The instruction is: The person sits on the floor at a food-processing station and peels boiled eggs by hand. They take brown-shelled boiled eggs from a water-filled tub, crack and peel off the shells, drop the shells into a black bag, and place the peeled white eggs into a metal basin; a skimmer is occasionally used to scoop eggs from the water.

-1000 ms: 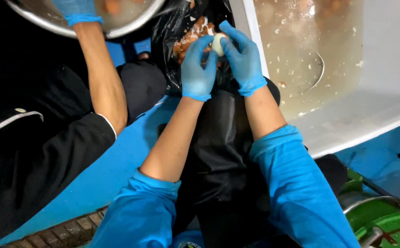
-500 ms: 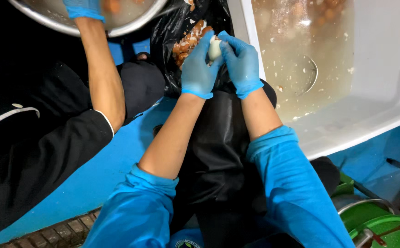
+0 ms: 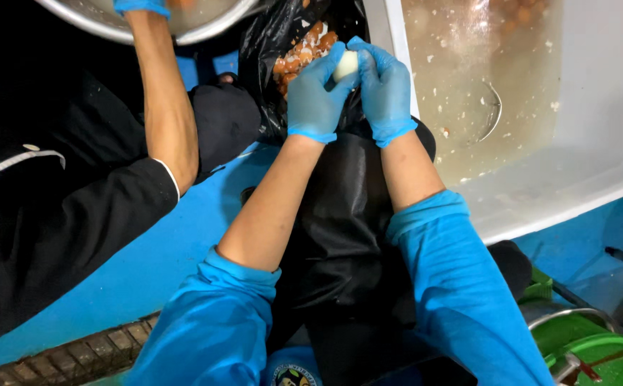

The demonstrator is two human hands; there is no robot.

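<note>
Both my hands wear blue gloves and hold a white peeled egg (image 3: 345, 64) between them. My left hand (image 3: 314, 96) cups it from the left, my right hand (image 3: 385, 89) from the right. The egg sits just above a black plastic bag (image 3: 277, 43) filled with brown eggshell pieces (image 3: 303, 51). My blue sleeves reach down to the frame's bottom.
A white tub (image 3: 576, 193) of cloudy water with shell bits and brown eggs is on the right. At top left a co-worker's arm (image 3: 165, 107), in a blue glove and black clothes, reaches into a metal bowl (image 3: 111, 25). Green containers (image 3: 597, 350) stand at bottom right.
My hands and the egg have stayed over the bag, with the fingers shifting slightly around the egg. The view has drifted a little.
</note>
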